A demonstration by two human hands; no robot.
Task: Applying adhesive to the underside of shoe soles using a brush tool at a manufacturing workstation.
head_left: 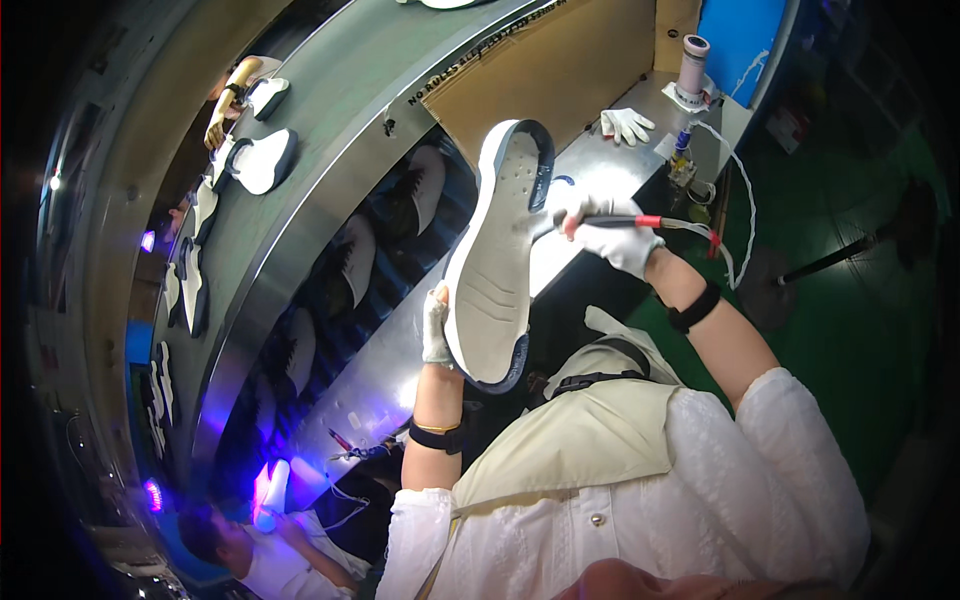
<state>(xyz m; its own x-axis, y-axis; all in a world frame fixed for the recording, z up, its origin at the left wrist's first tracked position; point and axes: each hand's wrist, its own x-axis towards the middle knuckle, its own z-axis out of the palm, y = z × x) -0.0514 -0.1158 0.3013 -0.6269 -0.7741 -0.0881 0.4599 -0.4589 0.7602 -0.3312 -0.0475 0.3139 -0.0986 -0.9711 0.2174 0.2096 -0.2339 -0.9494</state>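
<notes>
A white shoe sole (pixel 490 285) with a dark blue rim is held up in front of me, its hollow inner side facing me. My left hand (pixel 436 325), in a white glove with bare fingertips, grips the sole's left edge near the heel. In my gloved right hand (pixel 615 240) is a brush (pixel 625 220) with a dark handle, a red band and a thin hose trailing from its end. Its tip meets the sole's right inner edge around the middle; the bristles are blurred.
A green conveyor belt (pixel 330 100) carries several soles on the left. Dark-and-white shoes (pixel 355 255) sit beneath it. A cardboard sheet (pixel 550 75), loose white glove (pixel 627 125) and pink bottle (pixel 692 65) lie beyond the sole. Another person (pixel 290 555) works lower left under violet light.
</notes>
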